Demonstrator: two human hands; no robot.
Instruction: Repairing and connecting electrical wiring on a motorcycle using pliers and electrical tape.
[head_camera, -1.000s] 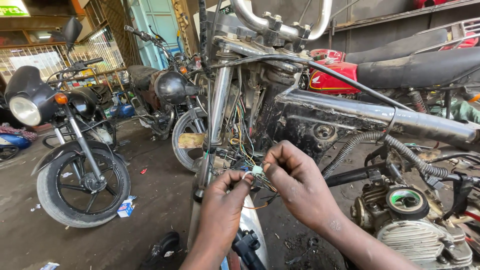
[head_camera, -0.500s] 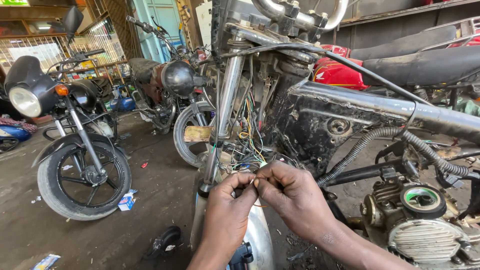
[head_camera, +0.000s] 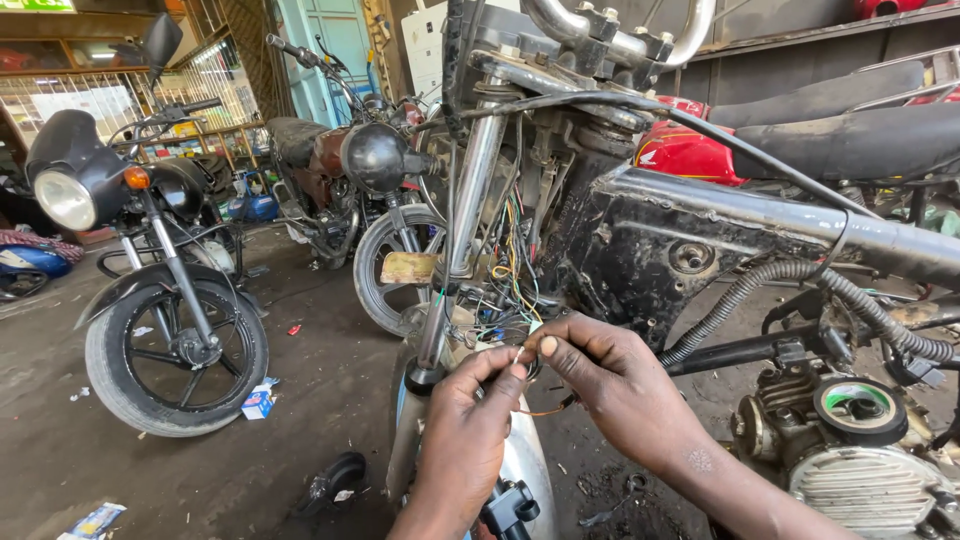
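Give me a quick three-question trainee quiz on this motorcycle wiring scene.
1. True or false: both hands pinch the thin wire near the fork.
2. Which hand sits farther right in view? A) left hand B) right hand
3. Fill in: the parked motorcycle's headlight is at the picture's ____ side.

Key: 1 true; 2 B; 3 left.
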